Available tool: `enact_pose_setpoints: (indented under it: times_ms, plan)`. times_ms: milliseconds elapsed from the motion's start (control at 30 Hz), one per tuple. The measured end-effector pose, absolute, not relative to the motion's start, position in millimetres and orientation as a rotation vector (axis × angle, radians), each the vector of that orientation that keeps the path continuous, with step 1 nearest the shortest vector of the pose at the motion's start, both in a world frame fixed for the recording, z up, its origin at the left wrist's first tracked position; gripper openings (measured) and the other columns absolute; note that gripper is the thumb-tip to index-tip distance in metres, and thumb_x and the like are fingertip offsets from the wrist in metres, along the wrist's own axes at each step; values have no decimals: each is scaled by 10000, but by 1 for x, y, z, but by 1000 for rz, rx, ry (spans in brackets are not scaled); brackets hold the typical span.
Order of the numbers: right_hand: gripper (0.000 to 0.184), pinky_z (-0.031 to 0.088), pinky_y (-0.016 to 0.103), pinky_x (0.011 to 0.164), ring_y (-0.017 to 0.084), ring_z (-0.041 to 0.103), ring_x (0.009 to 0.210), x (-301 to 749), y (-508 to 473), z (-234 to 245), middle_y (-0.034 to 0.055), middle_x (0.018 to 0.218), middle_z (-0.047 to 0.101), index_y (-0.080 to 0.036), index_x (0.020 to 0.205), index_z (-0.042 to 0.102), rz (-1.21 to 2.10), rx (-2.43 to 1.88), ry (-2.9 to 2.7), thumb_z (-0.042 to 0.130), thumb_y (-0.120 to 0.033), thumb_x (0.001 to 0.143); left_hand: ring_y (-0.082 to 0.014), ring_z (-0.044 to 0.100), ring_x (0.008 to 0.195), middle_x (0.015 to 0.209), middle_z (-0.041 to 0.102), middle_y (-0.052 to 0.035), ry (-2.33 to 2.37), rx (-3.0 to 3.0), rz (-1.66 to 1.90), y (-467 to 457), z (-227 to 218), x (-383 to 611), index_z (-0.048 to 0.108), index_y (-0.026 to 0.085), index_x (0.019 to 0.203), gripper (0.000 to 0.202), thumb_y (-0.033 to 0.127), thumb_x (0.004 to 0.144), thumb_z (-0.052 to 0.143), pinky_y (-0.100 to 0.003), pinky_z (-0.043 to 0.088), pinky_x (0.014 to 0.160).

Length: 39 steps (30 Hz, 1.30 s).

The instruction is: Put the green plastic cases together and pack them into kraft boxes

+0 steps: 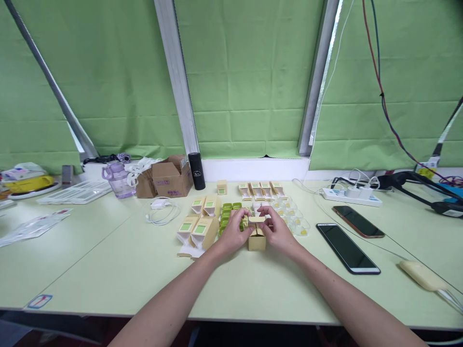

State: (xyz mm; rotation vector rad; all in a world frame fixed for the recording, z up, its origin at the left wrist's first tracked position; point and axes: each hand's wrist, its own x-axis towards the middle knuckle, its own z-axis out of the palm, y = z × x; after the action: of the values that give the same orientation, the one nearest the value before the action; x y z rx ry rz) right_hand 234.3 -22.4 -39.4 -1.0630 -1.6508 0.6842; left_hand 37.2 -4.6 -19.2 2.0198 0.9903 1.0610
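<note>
Near the centre of the head view, just right of the midline, a small cream box [256, 242] stood on the table [144, 284] between two bare hands. The left hand [233, 231] was bent inward, thumb and fingers seeming to pinch one end of the box's raised flap [256, 220]; the right hand [277, 231] seemed to pinch the other end. The exact finger contact was too small to make out.

That box was plainly unfinished, its top not yet closed. Four labelled boxes [199, 229] left of the hands had open ends with white flaps showing, and a row of four boxes [261, 189] above the hands also looked open, so judging by these, much closing was left. One lone box [222, 187], above and left of the hands, appeared closed, perhaps the only one done. Partly behind the left hand sat green cups [227, 206]; beyond the right hand lay clear cups [297, 221] with yellow spots inside. Whether any box had contents could not be told. Two phones [347, 248] lay at the right of the frame.
</note>
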Motion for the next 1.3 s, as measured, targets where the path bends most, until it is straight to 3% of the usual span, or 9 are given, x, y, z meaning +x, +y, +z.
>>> enact_pose_setpoints:
  times_ms: [233, 433, 667, 767, 1000, 1300]
  plan:
    - [376, 490, 315, 682, 153, 578, 720, 234, -24, -39, 40, 1131, 590, -259, 1242, 564, 620, -1047, -1675, 551, -181, 875, -280, 497, 1149, 1074, 615, -55, 931, 2042, 1084, -5, -16, 37, 569, 236, 939, 127, 173, 864, 650, -404, 399, 1036]
    - [269, 471, 338, 702, 194, 576, 796, 236, -30, -30, 45, 1087, 620, -256, 1071, 643, 526, -921, -1643, 510, -147, 864, -289, 513, 1132, 1054, 640, -51, 912, 2045, 1113, -3, -18, 36, 598, 240, 923, 128, 179, 855, 687, -404, 416, 1010]
    - [97, 430, 367, 670, 224, 563, 780, 241, -37, -23, 62, 980, 625, -260, 1026, 645, 356, -817, -1731, 576, -326, 1008, -282, 517, 1125, 1050, 644, -52, 918, 2037, 1106, -5, -16, 37, 602, 237, 911, 135, 141, 835, 658, -393, 415, 1012]
    - [71, 414, 368, 660, 222, 546, 754, 242, -38, -24, 53, 931, 598, -264, 1011, 628, 290, -827, -1782, 587, -321, 1011, -285, 520, 1136, 1063, 636, -61, 897, 2015, 1091, -4, -16, 36, 601, 231, 913, 95, 174, 843, 630, -404, 409, 1023]
    - [22, 420, 369, 667, 221, 545, 756, 245, -39, -25, 49, 917, 557, -263, 998, 596, 179, -824, -1876, 589, -256, 979, -255, 575, 1046, 1010, 619, -53, 765, 1866, 1140, 2, -17, 35, 603, 231, 959, 249, 147, 736, 531, -388, 464, 972]
    - [82, 420, 370, 663, 228, 568, 768, 245, -41, -22, 58, 920, 599, -270, 969, 587, 154, -802, -1912, 601, -198, 931, -239, 571, 972, 968, 606, -49, 730, 1844, 1150, -1, -12, 36, 598, 230, 958, 108, 292, 870, 580, -374, 481, 923]
